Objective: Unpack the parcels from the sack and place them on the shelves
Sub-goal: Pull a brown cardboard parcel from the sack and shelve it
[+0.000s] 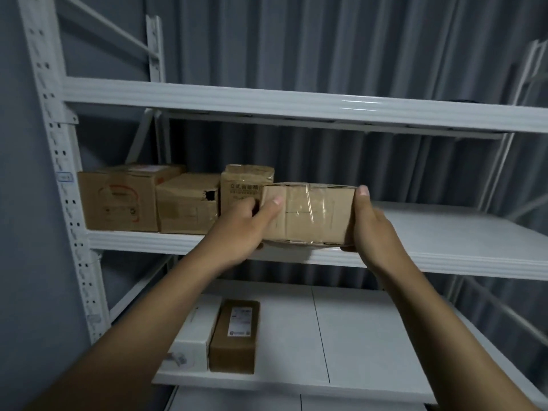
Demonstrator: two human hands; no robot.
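Observation:
A taped brown cardboard parcel [308, 213] is held at the front edge of the middle shelf [444, 247]. My left hand [246, 223] grips its left end, thumb on the front face. My right hand [367, 223] grips its right end, thumb up along the side. The parcel sits just right of a tall box with printed characters [243, 182]. The sack is not in view.
Two more cardboard boxes [118, 200] [186, 203] stand at the left of the middle shelf. On the lower shelf [355, 336] lie a white box [192, 336] and a long brown parcel [234, 336]. A white upright post [56, 149] frames the left; the top shelf beam [296, 105] runs above.

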